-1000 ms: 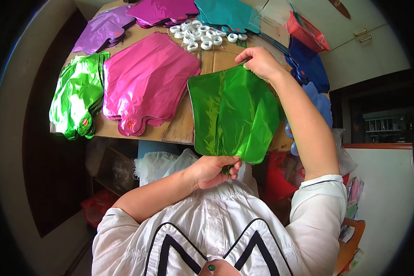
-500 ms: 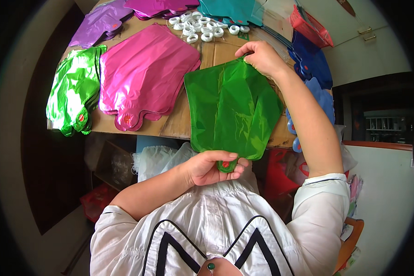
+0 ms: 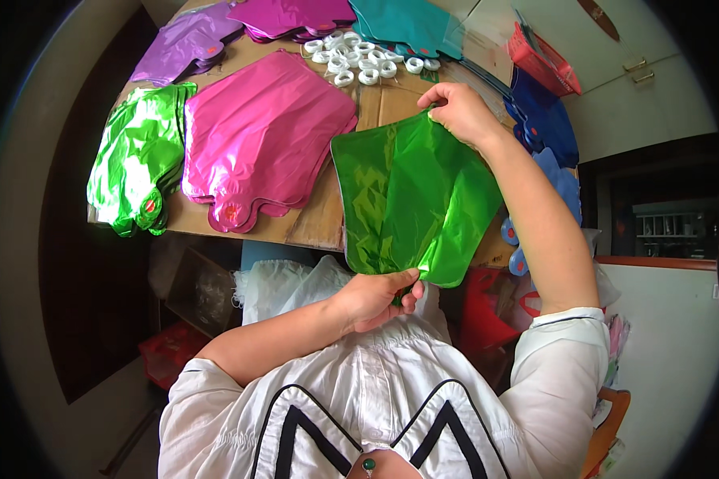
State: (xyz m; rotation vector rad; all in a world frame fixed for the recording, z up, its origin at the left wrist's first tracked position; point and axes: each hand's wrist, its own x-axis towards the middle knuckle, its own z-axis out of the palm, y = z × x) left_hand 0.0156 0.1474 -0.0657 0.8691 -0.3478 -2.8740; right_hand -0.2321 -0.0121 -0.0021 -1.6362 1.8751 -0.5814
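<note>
Along the left edge of the cardboard-covered table, a light green foil stack is lying flat, with a pink foil stack just beside it and purple foil sheets behind. A cluster of white tape rolls is sitting near the far middle, beside a teal foil stack.

The left hand is pinching the near neck of the dark green foil balloon, fingers closed narrowly on it. The right hand is gripping the far top edge of the same balloon, fingers curled tight over the rim.

Judged step: the balloon is being stretched lengthwise between both hands, over the near right part of the table, seemingly to flatten or check it. The next move is calling for even tension at both ends, so that the film is not creasing or tearing at the neck.

The balloon is looking deflated, glossy and wrinkled, with a fold running down its middle. Blue foil pieces are lying to its right, and a red basket is standing beyond them.
</note>
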